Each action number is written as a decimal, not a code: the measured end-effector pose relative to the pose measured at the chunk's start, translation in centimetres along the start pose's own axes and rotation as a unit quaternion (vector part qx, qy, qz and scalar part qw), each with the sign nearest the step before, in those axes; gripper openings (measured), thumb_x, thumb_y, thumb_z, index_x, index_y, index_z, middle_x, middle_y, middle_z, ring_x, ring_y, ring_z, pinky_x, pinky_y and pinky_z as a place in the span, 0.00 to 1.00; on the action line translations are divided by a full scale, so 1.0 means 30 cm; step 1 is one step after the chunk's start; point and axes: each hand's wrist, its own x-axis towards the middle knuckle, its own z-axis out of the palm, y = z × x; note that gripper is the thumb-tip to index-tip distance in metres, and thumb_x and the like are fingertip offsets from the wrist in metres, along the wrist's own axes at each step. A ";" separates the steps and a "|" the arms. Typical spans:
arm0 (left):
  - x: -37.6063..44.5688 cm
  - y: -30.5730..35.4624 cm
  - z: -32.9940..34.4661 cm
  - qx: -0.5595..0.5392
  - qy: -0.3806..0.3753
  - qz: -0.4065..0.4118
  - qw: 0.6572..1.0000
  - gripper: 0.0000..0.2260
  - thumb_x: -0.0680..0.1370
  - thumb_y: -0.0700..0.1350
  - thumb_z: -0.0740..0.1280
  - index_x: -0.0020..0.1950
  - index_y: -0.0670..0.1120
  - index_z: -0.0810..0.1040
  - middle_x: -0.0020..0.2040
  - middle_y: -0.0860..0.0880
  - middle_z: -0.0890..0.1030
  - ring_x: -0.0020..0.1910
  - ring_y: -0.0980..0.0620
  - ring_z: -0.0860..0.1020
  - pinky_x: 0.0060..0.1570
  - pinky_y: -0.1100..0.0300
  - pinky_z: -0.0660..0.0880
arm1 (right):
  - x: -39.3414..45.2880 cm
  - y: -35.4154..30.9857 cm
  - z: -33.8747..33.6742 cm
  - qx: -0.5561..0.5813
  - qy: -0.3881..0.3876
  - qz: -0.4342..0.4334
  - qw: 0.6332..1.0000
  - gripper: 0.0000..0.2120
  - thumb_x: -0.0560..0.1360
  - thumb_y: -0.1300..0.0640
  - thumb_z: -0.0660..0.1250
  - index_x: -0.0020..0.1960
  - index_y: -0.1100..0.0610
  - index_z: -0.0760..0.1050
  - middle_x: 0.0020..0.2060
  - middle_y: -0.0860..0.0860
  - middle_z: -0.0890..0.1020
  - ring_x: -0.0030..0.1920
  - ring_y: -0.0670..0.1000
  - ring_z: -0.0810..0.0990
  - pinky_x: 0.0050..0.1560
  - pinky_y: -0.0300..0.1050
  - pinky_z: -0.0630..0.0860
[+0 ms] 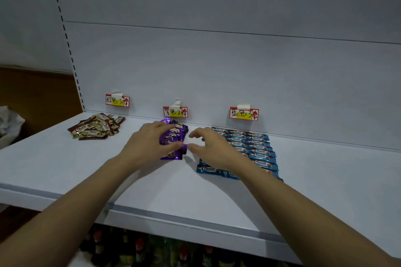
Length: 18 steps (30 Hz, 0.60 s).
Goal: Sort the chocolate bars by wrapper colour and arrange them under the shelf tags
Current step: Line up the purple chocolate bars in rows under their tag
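Shelving of plain white board [65,158] fills the head view, with three small red-and-yellow paper price tags taped to its back panel: left tag [117,100], middle tag [175,112], right tag [244,114]. Under the left tag lies a loose heap of brown-and-cream wrapped chocolate bars [95,129]. Under the middle tag sits a small pile of shiny purple wrapped chocolate bars [173,134]; the left hand [152,143] rests on it, fingers curled over the top and thumb pressed against the near right edge, grasping the pile. The right hand [211,148] hovers just beside the purple pile, fingers loosely spread and holding nothing. Under the right tag, blue foil wrapped chocolate bars [258,149] lie in neat rows, partly hidden by the right wrist. Dark bottles [138,247] show blurred on the level below.
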 end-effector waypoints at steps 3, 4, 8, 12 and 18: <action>0.005 -0.092 -0.001 0.003 -0.046 -0.037 0.998 0.46 0.64 0.77 0.62 0.77 0.60 0.55 0.76 0.52 0.61 0.73 0.49 0.61 0.69 0.49 0.64 | 0.071 -0.044 0.070 0.013 -0.012 0.027 0.999 0.23 0.78 0.47 0.64 0.71 0.53 0.67 0.68 0.54 0.68 0.67 0.54 0.67 0.65 0.49 0.67; 0.007 -0.117 0.003 0.000 -0.054 -0.048 0.997 0.50 0.60 0.79 0.61 0.77 0.61 0.53 0.78 0.51 0.58 0.75 0.50 0.58 0.70 0.49 0.62 | 0.095 -0.058 0.094 0.019 -0.011 0.042 0.999 0.25 0.79 0.46 0.63 0.72 0.53 0.64 0.69 0.54 0.66 0.69 0.54 0.66 0.68 0.51 0.66; 0.029 -0.173 0.048 0.009 -0.090 -0.033 0.995 0.53 0.58 0.81 0.59 0.77 0.62 0.46 0.78 0.51 0.54 0.76 0.49 0.55 0.71 0.43 0.60 | 0.186 -0.094 0.190 0.053 -0.009 0.117 0.992 0.31 0.78 0.43 0.60 0.77 0.54 0.57 0.74 0.55 0.60 0.73 0.56 0.60 0.73 0.54 0.60; 0.086 -0.207 0.081 0.035 -0.128 -0.026 0.991 0.52 0.63 0.79 0.60 0.79 0.59 0.42 0.80 0.50 0.47 0.78 0.48 0.48 0.73 0.40 0.52 | 0.260 -0.095 0.263 0.001 0.013 0.143 0.990 0.32 0.79 0.40 0.56 0.77 0.54 0.56 0.76 0.55 0.56 0.75 0.57 0.54 0.75 0.55 0.55; 0.182 -0.250 0.100 0.035 -0.159 0.003 0.987 0.50 0.67 0.74 0.64 0.78 0.60 0.39 0.80 0.49 0.41 0.78 0.46 0.41 0.74 0.39 0.46 | 0.368 -0.065 0.302 -0.046 0.027 0.173 0.983 0.32 0.80 0.37 0.52 0.78 0.51 0.53 0.78 0.55 0.50 0.77 0.60 0.47 0.76 0.58 0.49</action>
